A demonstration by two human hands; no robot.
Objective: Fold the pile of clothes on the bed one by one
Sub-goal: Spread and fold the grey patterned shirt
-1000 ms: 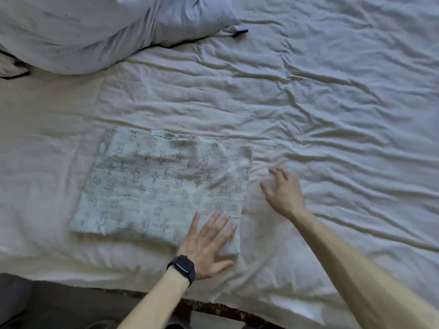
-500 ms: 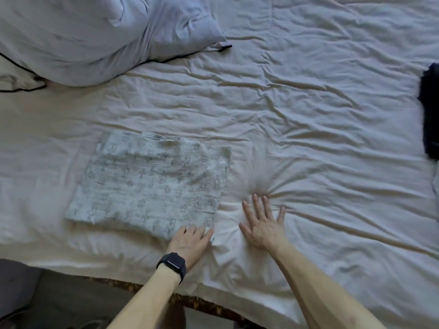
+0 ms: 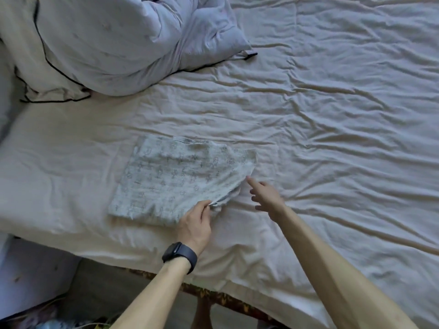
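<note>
Folded cloth point(image 3: 180, 181): pale, printed with small grey figures, lying flat on the near-left part of the bed sheet point(image 3: 332, 143); I read it as a folded rectangle, its near-right corner lifted and bunched
Left hand point(image 3: 196, 225): I see it at the cloth's near-right corner, fingers curled shut in a pinch on the edge there, the fabric gathered into a small ridge at the fingertips
Smartwatch point(image 3: 179, 255): dark band and face on the left wrist
Right hand point(image 3: 267, 198): just right of the cloth, fingers loosely spread and holding nothing; the forefinger points to the cloth's right edge, and I cannot tell if the tip touches it
Bed sheet: off-white, heavily creased, covering most of my view
Pillow point(image 3: 114, 41): pale, with dark piping, at the far left, well apart from the cloth
Bed edge point(image 3: 213, 298): a dark patterned strip shows under the sheet's near hem
Floor point(image 3: 99, 293): visible at lower left below the bed
</note>
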